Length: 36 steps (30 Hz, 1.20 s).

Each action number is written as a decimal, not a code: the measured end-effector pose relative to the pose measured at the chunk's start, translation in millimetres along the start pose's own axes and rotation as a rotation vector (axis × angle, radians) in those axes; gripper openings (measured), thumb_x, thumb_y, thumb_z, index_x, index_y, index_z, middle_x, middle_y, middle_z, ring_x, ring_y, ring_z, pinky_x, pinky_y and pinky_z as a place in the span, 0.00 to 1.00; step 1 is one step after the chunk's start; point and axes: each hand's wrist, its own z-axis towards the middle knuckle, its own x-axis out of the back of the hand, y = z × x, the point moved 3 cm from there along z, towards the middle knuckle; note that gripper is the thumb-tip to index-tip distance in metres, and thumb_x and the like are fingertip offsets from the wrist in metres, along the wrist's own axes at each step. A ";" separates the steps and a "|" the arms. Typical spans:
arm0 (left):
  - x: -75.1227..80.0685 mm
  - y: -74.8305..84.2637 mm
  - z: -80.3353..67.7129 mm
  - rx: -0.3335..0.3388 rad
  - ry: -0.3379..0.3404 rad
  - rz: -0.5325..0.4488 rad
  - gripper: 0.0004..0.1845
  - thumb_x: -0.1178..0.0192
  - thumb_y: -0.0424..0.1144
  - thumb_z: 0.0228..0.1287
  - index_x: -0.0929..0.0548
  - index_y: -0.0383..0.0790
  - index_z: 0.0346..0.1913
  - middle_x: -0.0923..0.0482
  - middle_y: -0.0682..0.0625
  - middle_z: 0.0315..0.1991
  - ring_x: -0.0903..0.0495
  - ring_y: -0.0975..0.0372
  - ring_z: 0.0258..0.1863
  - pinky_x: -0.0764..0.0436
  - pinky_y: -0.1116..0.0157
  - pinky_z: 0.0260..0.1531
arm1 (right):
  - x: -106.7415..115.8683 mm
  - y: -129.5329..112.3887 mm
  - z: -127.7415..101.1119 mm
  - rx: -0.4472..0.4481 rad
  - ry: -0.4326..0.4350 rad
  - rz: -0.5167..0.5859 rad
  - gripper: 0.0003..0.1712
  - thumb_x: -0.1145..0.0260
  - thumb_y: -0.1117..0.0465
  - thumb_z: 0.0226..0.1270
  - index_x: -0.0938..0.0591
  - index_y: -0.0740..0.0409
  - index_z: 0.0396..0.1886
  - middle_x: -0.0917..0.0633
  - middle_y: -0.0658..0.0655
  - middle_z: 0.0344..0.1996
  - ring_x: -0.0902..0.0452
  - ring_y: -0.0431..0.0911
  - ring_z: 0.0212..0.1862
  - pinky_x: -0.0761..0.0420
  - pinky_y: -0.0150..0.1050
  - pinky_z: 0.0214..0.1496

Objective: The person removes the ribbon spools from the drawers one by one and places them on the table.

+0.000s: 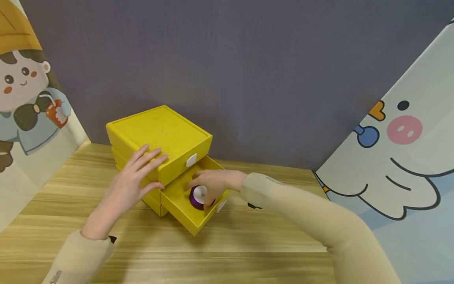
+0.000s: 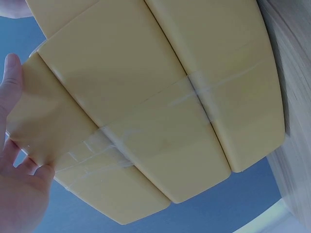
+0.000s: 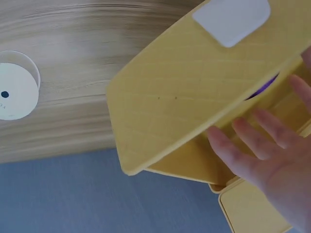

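A yellow drawer cabinet [image 1: 159, 128] has the drawer [image 1: 184, 217] under its top one pulled out. My left hand [image 1: 133, 175] rests on the cabinet's near left top edge, fingers straight over the top and thumb lower at the front corner. Inside the pulled-out drawer lies a purple spool [image 1: 199, 194] with a white centre. My right hand [image 1: 214, 183] reaches in over that spool, its thumb at the near side and fingertips past the far left side. In the right wrist view the fingers [image 3: 255, 138] are spread and loosely bent, with just a purple sliver of the spool showing.
On the wooden table [image 3: 73, 77] a white round spool [image 3: 18, 91] with a dark centre hole lies in front of the drawer. White handle tabs [image 1: 191, 159] mark the drawer fronts. Clear tape [image 2: 146, 111] runs across the cabinet's side. A grey wall panel [image 1: 230, 79] stands behind.
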 end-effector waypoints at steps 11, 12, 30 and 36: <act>-0.4 0.4 -0.7 -0.004 0.009 0.003 0.36 0.55 0.62 0.58 0.24 0.42 0.62 0.27 0.42 0.63 0.36 0.44 0.68 0.21 0.45 0.53 | -9.1 -1.0 17.2 -0.005 -0.083 -0.030 0.42 0.23 0.49 0.50 0.30 0.34 0.65 0.31 0.53 0.64 0.32 0.43 0.58 0.23 0.34 0.59; -0.5 0.6 -0.9 -0.004 0.009 0.003 0.36 0.55 0.62 0.58 0.24 0.43 0.63 0.27 0.42 0.63 0.36 0.44 0.68 0.20 0.45 0.53 | -10.0 -1.3 18.0 -0.007 -0.090 -0.020 0.42 0.22 0.49 0.50 0.30 0.34 0.65 0.31 0.53 0.65 0.32 0.43 0.58 0.23 0.34 0.60; 1.6 3.1 0.6 -0.008 0.007 0.009 0.36 0.55 0.62 0.58 0.25 0.43 0.63 0.27 0.42 0.64 0.36 0.44 0.68 0.19 0.46 0.51 | -15.5 -4.9 16.6 0.016 -0.048 -0.059 0.42 0.21 0.54 0.48 0.28 0.38 0.65 0.30 0.53 0.62 0.31 0.41 0.56 0.22 0.29 0.57; 2.5 4.7 0.0 -0.002 0.004 0.007 0.35 0.54 0.61 0.58 0.25 0.43 0.63 0.27 0.42 0.64 0.36 0.43 0.68 0.18 0.46 0.50 | -15.2 -5.9 16.5 0.019 -0.040 -0.070 0.40 0.22 0.53 0.49 0.28 0.39 0.63 0.29 0.52 0.60 0.30 0.41 0.54 0.22 0.29 0.56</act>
